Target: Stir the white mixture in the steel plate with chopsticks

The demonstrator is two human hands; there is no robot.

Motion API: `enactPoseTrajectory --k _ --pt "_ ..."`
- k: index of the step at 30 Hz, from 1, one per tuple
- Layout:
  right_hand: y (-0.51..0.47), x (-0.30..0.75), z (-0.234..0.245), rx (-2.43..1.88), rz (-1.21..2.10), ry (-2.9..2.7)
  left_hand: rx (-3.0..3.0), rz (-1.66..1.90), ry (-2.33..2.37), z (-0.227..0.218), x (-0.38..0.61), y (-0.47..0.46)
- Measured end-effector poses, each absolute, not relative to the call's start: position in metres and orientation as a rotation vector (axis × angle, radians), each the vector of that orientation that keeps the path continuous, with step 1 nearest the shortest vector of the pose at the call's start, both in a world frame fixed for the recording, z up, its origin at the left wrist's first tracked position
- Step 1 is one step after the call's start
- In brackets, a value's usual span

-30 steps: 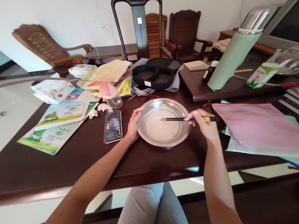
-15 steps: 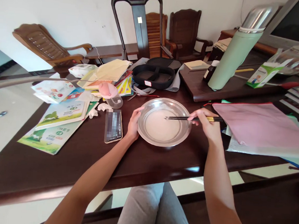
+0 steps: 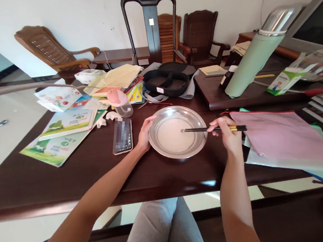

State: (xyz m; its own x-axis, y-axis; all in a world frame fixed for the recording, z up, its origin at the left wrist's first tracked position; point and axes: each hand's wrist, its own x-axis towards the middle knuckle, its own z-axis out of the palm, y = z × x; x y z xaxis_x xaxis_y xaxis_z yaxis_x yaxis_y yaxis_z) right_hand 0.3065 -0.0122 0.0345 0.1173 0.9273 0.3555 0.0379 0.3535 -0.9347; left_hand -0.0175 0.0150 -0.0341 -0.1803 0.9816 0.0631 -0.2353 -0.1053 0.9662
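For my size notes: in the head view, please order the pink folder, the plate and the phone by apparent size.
1. pink folder
2. plate
3. phone, clearly smallest

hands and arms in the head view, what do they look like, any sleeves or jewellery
The left hand and right hand are bare, with no gloves. Both forearms are uncovered as far as the picture shows, so no sleeve is in view. No watch, bracelet or ring shows on either. Grey trousers cover the lap between the arms.
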Motion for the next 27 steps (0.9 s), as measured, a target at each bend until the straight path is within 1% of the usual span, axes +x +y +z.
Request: enactPoseTrajectory --k 2,6,9,13,16,20,23,27 --pt "-0.013 0.308 0.034 -0.975 0.89 -1.267 0.992 1.507 1.102 -0.034 -0.017 0.015" --pt "-0.015 0.299 0.036 -0.949 1.037 -1.508 1.004 1.507 1.106 -0.034 -0.017 0.014" --pt "-0.014 0.295 0.037 -0.981 0.988 -1.536 1.013 1.51 1.103 -0.034 -0.017 0.015" --pt "-0.012 0.305 0.033 -0.995 0.871 -1.278 1.021 1.508 1.105 -0.035 -0.018 0.015" --pt "-0.014 0.309 0.032 -0.957 0.927 -1.258 1.018 1.502 1.109 -0.035 -0.018 0.015" --pt "-0.015 0.298 0.037 -0.967 1.047 -1.494 1.014 1.502 1.106 -0.035 -0.018 0.015" --pt "-0.013 0.295 0.037 -1.005 0.964 -1.504 1.005 1.511 1.103 -0.034 -0.018 0.015" --pt "-0.011 0.304 0.033 -1.023 0.838 -1.286 0.997 1.511 1.11 -0.033 -0.017 0.015"
